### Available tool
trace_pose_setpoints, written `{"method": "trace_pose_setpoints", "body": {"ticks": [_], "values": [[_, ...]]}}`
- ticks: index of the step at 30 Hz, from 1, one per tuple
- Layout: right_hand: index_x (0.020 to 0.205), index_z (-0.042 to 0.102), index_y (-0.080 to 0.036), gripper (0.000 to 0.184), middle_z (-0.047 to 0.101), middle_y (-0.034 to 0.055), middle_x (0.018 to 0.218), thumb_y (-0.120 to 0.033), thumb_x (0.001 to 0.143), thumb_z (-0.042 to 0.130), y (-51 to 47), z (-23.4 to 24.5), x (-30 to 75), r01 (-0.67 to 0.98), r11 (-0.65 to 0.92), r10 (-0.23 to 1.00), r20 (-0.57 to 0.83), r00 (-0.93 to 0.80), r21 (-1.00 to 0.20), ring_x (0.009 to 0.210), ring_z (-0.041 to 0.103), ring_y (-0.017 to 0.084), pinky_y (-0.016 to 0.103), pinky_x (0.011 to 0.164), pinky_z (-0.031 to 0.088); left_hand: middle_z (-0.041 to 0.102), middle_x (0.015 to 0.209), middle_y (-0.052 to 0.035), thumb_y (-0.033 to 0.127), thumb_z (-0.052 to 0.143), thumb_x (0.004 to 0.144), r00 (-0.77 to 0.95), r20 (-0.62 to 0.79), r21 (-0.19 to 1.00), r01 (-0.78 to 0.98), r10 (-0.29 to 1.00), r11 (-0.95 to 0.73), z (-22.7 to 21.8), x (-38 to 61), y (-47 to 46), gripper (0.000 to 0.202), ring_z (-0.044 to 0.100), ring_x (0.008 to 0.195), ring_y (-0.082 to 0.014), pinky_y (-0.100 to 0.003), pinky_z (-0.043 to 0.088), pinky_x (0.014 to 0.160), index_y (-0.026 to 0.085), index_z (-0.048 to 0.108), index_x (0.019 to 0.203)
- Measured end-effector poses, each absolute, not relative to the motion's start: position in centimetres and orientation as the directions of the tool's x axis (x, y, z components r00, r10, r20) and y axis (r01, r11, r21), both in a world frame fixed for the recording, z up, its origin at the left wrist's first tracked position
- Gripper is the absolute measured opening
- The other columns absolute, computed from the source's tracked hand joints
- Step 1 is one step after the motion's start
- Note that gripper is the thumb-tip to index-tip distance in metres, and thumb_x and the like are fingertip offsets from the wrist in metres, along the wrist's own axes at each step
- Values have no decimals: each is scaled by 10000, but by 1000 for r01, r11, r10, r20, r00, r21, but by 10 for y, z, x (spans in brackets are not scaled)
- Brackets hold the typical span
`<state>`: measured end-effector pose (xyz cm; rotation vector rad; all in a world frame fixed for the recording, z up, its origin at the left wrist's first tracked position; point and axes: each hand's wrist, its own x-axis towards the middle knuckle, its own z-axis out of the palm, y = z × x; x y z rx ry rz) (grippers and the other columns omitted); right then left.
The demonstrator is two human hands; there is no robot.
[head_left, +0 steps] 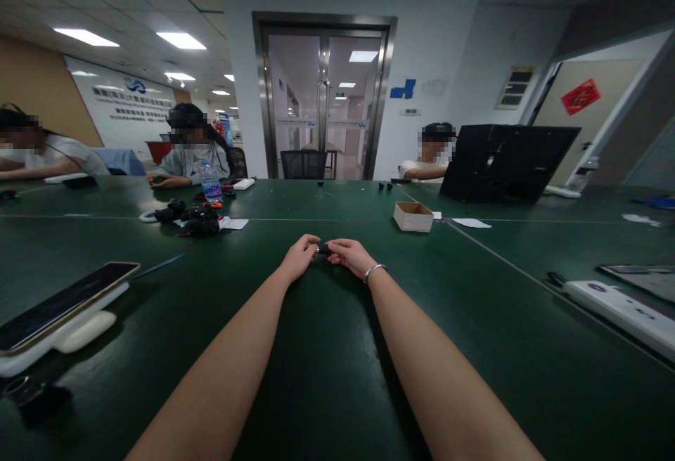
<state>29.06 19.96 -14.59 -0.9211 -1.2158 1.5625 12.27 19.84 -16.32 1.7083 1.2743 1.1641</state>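
Both arms reach forward over the dark green tabletop [327, 334]. Between my hands is a small black piece [323, 249] with a shiny end on its left side; it is too small to name. My left hand [300, 257] has its fingers closed around the shiny left end. The fingertips of my right hand [349, 256] pinch the black right end, and a silver bangle [374, 271] circles that wrist. The two hands almost meet, low over the table.
A small open box [414, 217] stands ahead to the right. Ahead left are black parts [200, 221] and a water bottle [211, 183]. At left lies a phone [68, 303], at right a power strip [622, 313]. A monitor [506, 164] and several people are across the table.
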Motion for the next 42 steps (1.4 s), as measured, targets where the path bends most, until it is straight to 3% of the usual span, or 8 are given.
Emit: {"method": "trace_pose_setpoints", "body": {"ticks": [5, 10, 15, 20, 32, 36, 42], "values": [[849, 618, -65, 83, 618, 58, 602, -77, 768, 624, 198, -145, 291, -211, -84, 954, -18, -299, -974, 519, 591, 95, 166, 473, 488, 539, 655, 9, 298, 416, 805, 124, 223, 916, 312, 967, -252, -161, 123, 197, 279, 480, 538, -97, -208, 380, 521, 183, 550, 1021], [865, 611, -63, 95, 623, 56, 625, -54, 771, 610, 197, -143, 292, -221, -96, 951, -23, -309, -971, 514, 594, 89, 160, 477, 492, 498, 552, 19, 393, 373, 839, 148, 260, 895, 333, 954, -296, -161, 124, 196, 332, 462, 500, -103, -206, 351, 484, 160, 576, 960], [890, 616, -62, 120, 634, 58, 664, -24, 787, 568, 197, -143, 292, -222, -100, 951, -27, -309, -970, 514, 597, 82, 156, 485, 500, 540, 665, 11, 310, 419, 808, 127, 260, 905, 313, 957, -288, -161, 124, 196, 252, 482, 526, -89, -197, 360, 488, 182, 582, 952], [907, 628, -73, 144, 636, 57, 679, -31, 777, 584, 199, -144, 293, -212, -97, 949, -26, -314, -972, 532, 599, 83, 158, 500, 507, 513, 617, 21, 345, 403, 817, 145, 253, 913, 292, 956, -286, -161, 123, 198, 266, 460, 499, -89, -197, 352, 476, 184, 580, 931], [924, 633, -97, 170, 649, 58, 748, -50, 763, 608, 200, -147, 294, -205, -61, 942, 11, -335, -977, 578, 614, 85, 177, 563, 524, 512, 616, 20, 257, 409, 787, 166, 211, 929, 273, 963, -250, -161, 123, 199, 253, 448, 488, -84, -195, 335, 469, 184, 581, 958], [930, 623, -101, 177, 650, 50, 738, -33, 772, 582, 198, -145, 294, -192, -58, 943, 9, -334, -980, 585, 624, 85, 167, 568, 527, 494, 564, 18, 318, 344, 835, 191, 217, 925, 272, 957, -265, -162, 122, 199, 298, 445, 488, -96, -198, 336, 470, 174, 574, 957], [923, 613, -111, 199, 651, 43, 737, -21, 747, 605, 199, -146, 294, -235, -64, 946, 17, -325, -970, 598, 637, 91, 163, 567, 531, 537, 697, 11, 222, 394, 775, 159, 244, 912, 299, 957, -282, -161, 121, 199, 256, 482, 520, -86, -194, 354, 477, 200, 572, 956]]}}
